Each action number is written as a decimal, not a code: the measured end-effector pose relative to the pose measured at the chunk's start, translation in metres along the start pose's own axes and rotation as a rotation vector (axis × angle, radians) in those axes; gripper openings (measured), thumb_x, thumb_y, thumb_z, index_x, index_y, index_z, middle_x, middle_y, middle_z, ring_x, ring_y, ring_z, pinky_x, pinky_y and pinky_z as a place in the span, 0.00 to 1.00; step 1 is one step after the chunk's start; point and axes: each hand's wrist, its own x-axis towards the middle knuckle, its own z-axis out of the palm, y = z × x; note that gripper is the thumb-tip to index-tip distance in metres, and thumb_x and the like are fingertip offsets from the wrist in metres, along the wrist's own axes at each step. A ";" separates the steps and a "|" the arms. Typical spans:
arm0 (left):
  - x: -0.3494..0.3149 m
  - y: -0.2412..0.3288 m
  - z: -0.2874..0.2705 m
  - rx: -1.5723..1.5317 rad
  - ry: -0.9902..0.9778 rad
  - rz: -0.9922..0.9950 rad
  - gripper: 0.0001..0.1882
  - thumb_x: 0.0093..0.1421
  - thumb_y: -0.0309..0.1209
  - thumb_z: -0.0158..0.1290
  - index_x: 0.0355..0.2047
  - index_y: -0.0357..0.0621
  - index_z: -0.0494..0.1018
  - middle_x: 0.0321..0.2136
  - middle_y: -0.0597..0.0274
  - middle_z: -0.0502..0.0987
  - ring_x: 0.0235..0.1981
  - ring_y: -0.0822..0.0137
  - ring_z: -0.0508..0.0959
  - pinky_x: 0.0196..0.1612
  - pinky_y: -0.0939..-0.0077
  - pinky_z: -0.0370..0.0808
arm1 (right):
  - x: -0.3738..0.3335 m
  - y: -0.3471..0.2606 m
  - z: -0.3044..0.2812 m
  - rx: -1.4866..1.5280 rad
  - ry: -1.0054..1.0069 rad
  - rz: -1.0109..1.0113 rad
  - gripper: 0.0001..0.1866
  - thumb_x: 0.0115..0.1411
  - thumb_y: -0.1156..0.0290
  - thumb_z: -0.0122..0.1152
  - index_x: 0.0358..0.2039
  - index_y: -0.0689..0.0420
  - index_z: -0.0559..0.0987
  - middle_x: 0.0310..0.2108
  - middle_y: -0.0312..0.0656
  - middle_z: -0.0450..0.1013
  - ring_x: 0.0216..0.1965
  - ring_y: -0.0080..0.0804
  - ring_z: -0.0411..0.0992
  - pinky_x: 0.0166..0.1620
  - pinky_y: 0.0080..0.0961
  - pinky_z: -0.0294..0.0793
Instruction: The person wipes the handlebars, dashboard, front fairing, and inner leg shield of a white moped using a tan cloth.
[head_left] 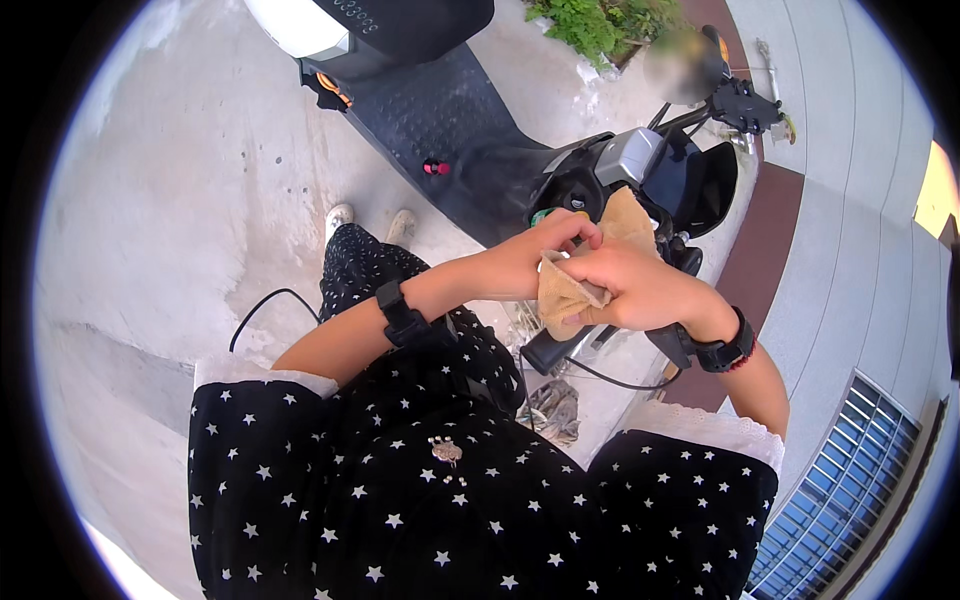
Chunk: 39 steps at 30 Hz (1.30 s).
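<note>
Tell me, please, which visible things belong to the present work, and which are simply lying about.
Belonging, apparently: tan cloth, held in the right hand; left hand touching or close beside it; scooter beneath them.

Just around: crumpled grey thing on the ground, unclear what; green plants; barred window.

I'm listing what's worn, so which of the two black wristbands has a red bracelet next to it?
The right wrist's band: a red bracelet shows along its edge, while no red shows beside the left wrist's band.
</note>
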 end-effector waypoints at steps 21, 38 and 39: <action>-0.024 0.096 0.060 0.379 -0.363 -0.091 0.38 0.42 0.41 0.62 0.50 0.37 0.58 0.25 0.51 0.76 0.28 0.51 0.78 0.30 0.63 0.73 | -0.103 0.012 0.100 0.710 0.794 -0.490 0.23 0.52 0.75 0.61 0.48 0.67 0.67 0.41 0.52 0.72 0.46 0.39 0.72 0.50 0.32 0.70; 0.131 0.100 0.008 1.117 0.067 0.264 0.13 0.38 0.23 0.60 0.28 0.43 0.74 0.25 0.63 0.75 0.26 0.63 0.75 0.30 0.76 0.71 | -0.105 0.117 -0.013 -0.111 1.141 -0.364 0.20 0.46 0.81 0.57 0.44 0.60 0.74 0.40 0.50 0.72 0.40 0.40 0.74 0.43 0.27 0.72; 0.154 0.098 -0.002 1.270 0.075 0.446 0.12 0.38 0.23 0.60 0.26 0.43 0.74 0.24 0.63 0.75 0.25 0.62 0.74 0.27 0.77 0.70 | -0.104 0.129 -0.037 0.009 1.123 -0.288 0.20 0.47 0.82 0.57 0.44 0.61 0.73 0.39 0.46 0.74 0.40 0.32 0.74 0.43 0.25 0.72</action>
